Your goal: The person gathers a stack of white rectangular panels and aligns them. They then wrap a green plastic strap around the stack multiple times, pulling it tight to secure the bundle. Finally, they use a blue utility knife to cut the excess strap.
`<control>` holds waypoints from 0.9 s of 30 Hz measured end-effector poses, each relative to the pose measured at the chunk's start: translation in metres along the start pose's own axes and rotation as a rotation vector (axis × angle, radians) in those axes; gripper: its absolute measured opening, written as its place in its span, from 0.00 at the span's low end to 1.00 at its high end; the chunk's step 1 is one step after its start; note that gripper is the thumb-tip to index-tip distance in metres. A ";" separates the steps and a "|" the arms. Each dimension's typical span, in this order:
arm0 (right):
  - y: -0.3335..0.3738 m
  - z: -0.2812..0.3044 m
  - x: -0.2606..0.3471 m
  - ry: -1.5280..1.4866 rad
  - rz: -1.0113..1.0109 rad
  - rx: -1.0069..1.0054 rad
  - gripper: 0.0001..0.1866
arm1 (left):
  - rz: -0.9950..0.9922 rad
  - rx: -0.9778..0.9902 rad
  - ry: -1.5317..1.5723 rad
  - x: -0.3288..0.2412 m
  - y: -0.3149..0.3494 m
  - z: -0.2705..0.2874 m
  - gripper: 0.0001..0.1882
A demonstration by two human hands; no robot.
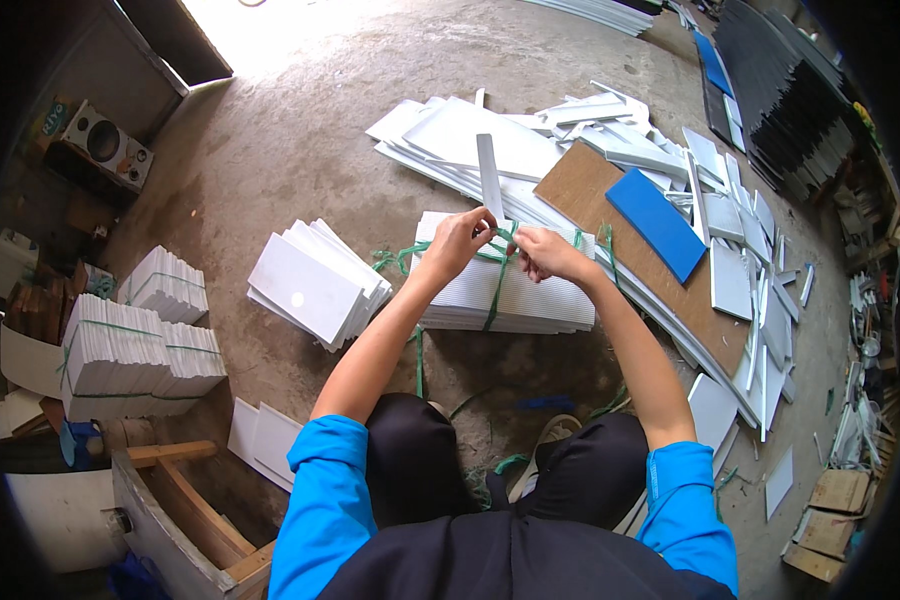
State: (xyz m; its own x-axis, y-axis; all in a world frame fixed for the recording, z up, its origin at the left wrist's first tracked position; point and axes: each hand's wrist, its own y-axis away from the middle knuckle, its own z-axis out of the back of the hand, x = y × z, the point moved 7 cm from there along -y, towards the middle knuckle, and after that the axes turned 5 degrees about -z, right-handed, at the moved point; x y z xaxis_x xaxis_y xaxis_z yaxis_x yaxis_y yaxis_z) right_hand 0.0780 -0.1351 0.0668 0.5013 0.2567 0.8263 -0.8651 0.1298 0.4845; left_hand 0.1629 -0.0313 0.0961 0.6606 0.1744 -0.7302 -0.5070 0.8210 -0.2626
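Observation:
A stack of white ribbed panels (550, 300) lies on the floor before my knees, with green plastic twine (497, 290) running over its top and down its near side. Above the stack, my left hand (460, 242) is closed, thumb and fingertips pinching the twine. My right hand (550, 254) is beside it, its fingers curled on the twine where the strands meet. Loose green ends trail off to both sides. Part of the crossing is hidden by my fingers. Left of the stack lies a fanned pile of white panels (305, 285).
White offcuts (620, 150), a brown board (610, 215) and a blue panel (658, 225) are heaped at the right. Tied white bundles (120, 350) stand at the left, near a wooden frame (185, 520). A speaker (105, 140) sits by the wall; dark sheets (790, 100) lean far right.

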 end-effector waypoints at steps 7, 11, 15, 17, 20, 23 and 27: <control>-0.001 -0.009 0.006 0.085 0.116 -0.116 0.12 | -0.065 0.010 0.066 -0.011 0.002 0.003 0.07; -0.005 0.001 0.010 0.680 0.446 -0.603 0.10 | -0.179 0.009 0.095 -0.015 0.002 -0.001 0.09; 0.013 -0.004 0.026 0.816 0.470 -0.815 0.09 | -0.083 -0.055 0.037 -0.003 0.004 0.003 0.09; 0.018 -0.005 0.027 0.877 0.473 -0.848 0.09 | -0.049 -0.079 0.001 -0.004 0.003 0.002 0.10; 0.017 -0.006 0.023 0.949 0.493 -0.842 0.09 | -0.125 -0.097 -0.089 -0.015 0.001 0.003 0.09; 0.018 -0.006 0.021 0.982 0.500 -0.820 0.09 | -0.165 -0.118 -0.149 -0.023 0.003 0.003 0.08; 0.021 0.000 0.030 0.818 0.417 -0.740 0.09 | -0.197 -0.147 -0.320 -0.025 0.008 0.009 0.08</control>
State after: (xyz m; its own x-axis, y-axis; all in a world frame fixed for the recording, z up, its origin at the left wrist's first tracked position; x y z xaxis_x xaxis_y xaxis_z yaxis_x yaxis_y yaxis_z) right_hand 0.0752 -0.1242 0.1019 0.2500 0.9134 0.3211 -0.8938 0.3453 -0.2862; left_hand 0.1473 -0.0244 0.1176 0.8804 0.2004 -0.4298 -0.4116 0.7731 -0.4826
